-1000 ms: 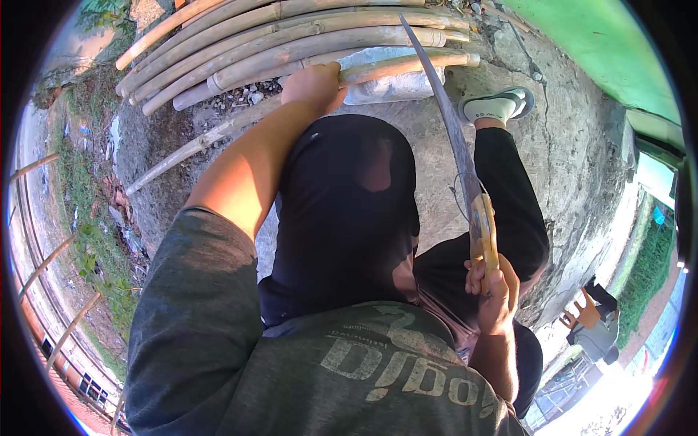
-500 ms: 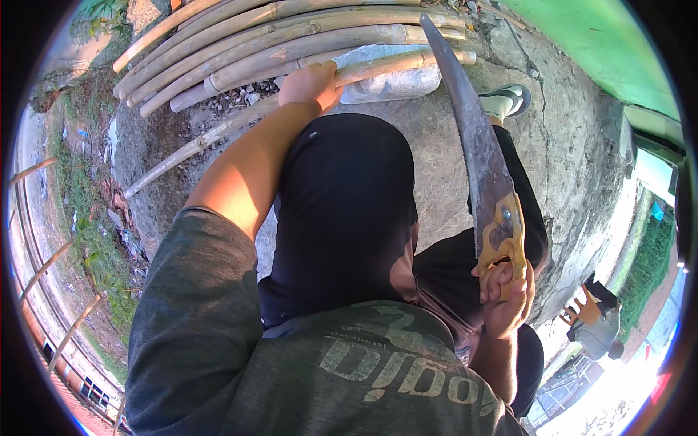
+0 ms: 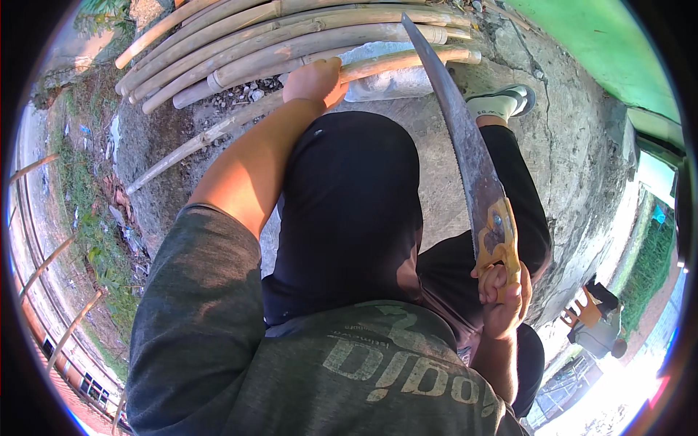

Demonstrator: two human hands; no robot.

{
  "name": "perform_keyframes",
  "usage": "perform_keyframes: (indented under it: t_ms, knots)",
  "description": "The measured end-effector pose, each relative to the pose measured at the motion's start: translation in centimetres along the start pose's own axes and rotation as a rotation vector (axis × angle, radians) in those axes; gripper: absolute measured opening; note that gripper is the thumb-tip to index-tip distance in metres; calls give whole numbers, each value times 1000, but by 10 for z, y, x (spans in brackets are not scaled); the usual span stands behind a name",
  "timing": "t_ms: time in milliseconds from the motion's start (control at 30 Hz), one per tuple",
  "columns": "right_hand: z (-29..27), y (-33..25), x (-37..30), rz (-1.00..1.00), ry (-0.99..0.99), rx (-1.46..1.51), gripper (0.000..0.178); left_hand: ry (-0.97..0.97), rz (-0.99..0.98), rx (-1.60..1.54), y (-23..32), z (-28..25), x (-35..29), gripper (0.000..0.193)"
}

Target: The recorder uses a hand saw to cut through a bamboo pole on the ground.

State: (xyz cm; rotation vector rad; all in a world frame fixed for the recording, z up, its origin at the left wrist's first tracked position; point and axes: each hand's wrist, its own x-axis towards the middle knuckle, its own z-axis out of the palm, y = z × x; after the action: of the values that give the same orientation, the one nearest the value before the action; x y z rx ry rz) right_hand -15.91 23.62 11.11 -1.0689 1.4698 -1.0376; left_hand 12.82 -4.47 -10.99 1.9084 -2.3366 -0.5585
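Observation:
My left hand (image 3: 313,82) is wrapped round a bamboo pole (image 3: 211,134) and presses it down at the left end of a pale stone block (image 3: 389,85). The pole lies across that block, its right end sticking out past it. In my right hand (image 3: 503,298) is a handsaw (image 3: 465,134), gripped by its yellowish handle. Its long, stained grey blade points away from me, with the toothed edge on the left. The blade's upper part passes over the pole in the view; whether the teeth touch the bamboo I cannot tell.
Several more bamboo poles (image 3: 276,52) lie side by side beyond the block. My shoed foot (image 3: 509,102) rests on the cracked concrete (image 3: 574,152) to the right of the saw. A green wall (image 3: 603,43) rises at the far right. Another person (image 3: 600,330) is in the distance at right.
The saw's tip has swung left and a little away from me, its handle shifting slightly left. My left hand still holds the pole.

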Motion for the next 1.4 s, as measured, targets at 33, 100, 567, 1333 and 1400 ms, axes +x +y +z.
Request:
perform_keyframes:
  t_ms: [33, 100, 567, 1333, 1400]
  knots:
    - [1, -2, -1, -1, 1, -3, 49, -1, -4, -3, 0, 0, 1, 32]
    - [3, -5, -3, 17, 21, -92, 50, 9, 12, 6, -3, 2, 0, 32]
    - [2, -12, -16, 34, 36, -94, 55, -2, -14, 15, 1, 2, 3, 33]
    - [24, -5, 23, 159, 29, -86, 48, -43, -28, 30, -5, -4, 5, 34]
    - [18, -8, 5, 160, 38, -52, 48, -39, -8, 27, -2, -7, -1, 30]
